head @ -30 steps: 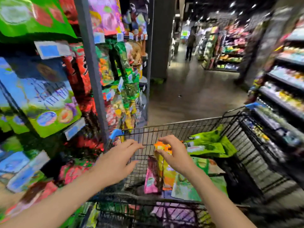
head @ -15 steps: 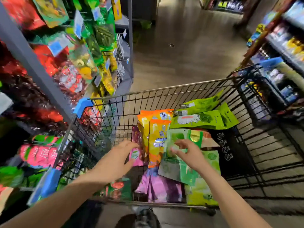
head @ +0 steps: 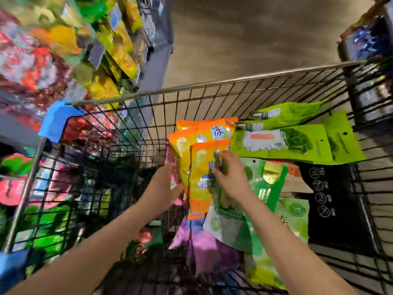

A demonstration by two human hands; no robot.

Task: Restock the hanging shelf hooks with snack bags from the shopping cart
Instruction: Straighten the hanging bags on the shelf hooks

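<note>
1. A shop aisle: brown floor (head: pixel 244 39) ahead, a blurred hanging snack display (head: pixel 63 50) on your left and dark shelving (head: pixel 370 60) on your right. The hooks are too smeared to pick out.
2. The wire shopping cart (head: pixel 234 81) stands beside the display. In it, orange snack bags (head: pixel 202 133) stand upright, lime-green bags (head: pixel 287 143) lie flat beyond them, and purple bags (head: pixel 204 248) lie nearer you.
3. Your right hand (head: pixel 231 179) curls its fingers onto the front orange bag (head: pixel 200 167). Your left hand (head: pixel 163 188) lies against the stack's left edge, and its grip is hidden, so I cannot tell.
4. My advice is to lift one bag only and hold it near the top. That should let it clear the wire and meet a hook squarely.
</note>
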